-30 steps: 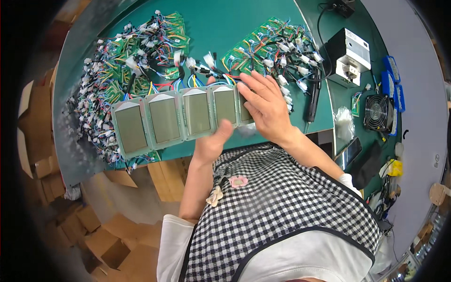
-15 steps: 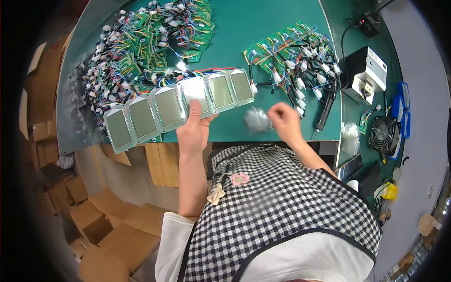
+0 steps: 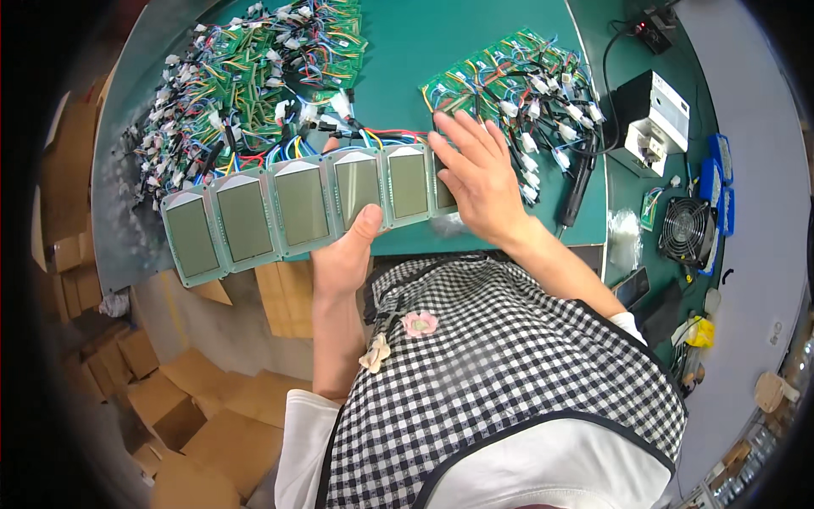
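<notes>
Fingers of the right hand are stretched out, with small gaps between the tips, over the right end of a strip of screens. It is hard to tell if they press on it or just sit above it. The left hand holds the strip from below: its thumb lies on the front, low on the fourth screen from the left, and one fingertip peeks over the top edge.

The strip is held up over the near side of the green table. Its long side runs from low on the left to higher on the right. The gray faces look up, and the white ends point to the far side of the table. Six screens sit in one row: five show well, and the right hand covers part of the sixth. Wires show along the top edge.

Two heaps of green boards lie on the table, a big heap on the left and a small heap on the right. Beside the small one is one black tool. Farther right are one black and white box and one round fan. Two flowers, a pink flower and a cream flower, are on the checked apron.
</notes>
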A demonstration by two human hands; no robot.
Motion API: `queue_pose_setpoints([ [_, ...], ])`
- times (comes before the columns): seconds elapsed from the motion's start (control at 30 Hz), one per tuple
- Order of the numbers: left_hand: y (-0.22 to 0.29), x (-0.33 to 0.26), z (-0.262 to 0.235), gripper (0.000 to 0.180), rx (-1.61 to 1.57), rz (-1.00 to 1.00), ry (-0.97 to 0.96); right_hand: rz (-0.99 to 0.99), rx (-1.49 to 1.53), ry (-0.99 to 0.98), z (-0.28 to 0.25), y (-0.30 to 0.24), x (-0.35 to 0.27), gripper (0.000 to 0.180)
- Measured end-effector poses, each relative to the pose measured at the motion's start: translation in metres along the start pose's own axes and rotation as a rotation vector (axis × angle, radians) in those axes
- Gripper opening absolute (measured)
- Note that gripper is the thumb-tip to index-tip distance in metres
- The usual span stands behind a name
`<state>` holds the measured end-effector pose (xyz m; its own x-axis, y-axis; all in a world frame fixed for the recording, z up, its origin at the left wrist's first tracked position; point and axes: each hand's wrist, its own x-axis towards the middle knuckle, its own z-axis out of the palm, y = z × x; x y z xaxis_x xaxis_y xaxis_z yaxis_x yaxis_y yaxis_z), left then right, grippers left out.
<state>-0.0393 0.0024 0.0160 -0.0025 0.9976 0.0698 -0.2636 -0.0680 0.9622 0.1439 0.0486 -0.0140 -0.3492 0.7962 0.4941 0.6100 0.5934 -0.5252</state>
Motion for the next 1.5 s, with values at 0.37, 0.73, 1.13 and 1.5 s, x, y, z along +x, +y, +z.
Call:
queue_pose_setpoints([
  [0.37, 0.013, -0.004, -0.004, 0.064, -0.234, -0.094, 0.133, 0.078, 0.352, 0.116, 0.003, -0.008, -0.003, 0.031],
  [0.73, 0.011, -0.011, -0.006, 0.063, -0.22, -0.035, 0.149, -0.105, 0.17, 0.156, 0.018, -0.005, -0.003, 0.028],
  [1.13, 0.018, -0.013, -0.002, 0.062, -0.185, -0.052, 0.178, 0.089, 0.351, -0.344, -0.011, -0.007, 0.027, 0.026],
  [1.5, 0.019, -0.013, -0.008, 0.057, -0.255, -0.001, 0.197, 0.46, 0.606, 0.056, -0.003, -0.021, -0.011, 0.028],
])
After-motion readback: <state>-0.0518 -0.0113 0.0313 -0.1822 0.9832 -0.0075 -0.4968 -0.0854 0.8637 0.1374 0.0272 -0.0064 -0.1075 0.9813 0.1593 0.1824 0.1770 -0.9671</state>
